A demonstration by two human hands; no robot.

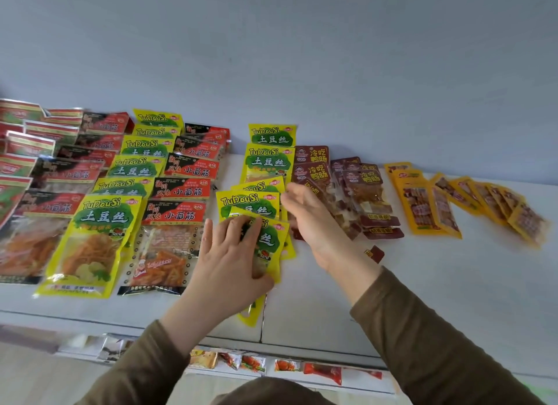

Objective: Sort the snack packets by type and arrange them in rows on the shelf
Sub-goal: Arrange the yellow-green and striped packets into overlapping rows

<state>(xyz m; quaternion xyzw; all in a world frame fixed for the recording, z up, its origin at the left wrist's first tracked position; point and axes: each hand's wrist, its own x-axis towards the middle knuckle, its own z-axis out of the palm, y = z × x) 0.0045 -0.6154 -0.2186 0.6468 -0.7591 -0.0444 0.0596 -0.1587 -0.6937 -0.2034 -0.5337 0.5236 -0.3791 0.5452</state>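
Note:
On the white shelf (422, 283), snack packets lie in overlapping rows. My left hand (232, 253) rests flat, fingers spread, on the nearest yellow TuDouSi packet (273, 241) of the middle row; its thumb is at the packet's lower edge. My right hand (314, 220) hovers open just right of that yellow row (268, 160), palm facing left, beside the brown packets (365, 190). Further left lie a red-and-black packet row (178, 214) and another yellow TuDouSi row (102, 223).
Orange-yellow packets (428, 205) fan out at the right. Red-and-green packets (18, 163) fill the far left. One small brown packet (376, 253) lies alone near my right wrist. A lower shelf (271, 365) holds small red and orange packets. The wall stands behind.

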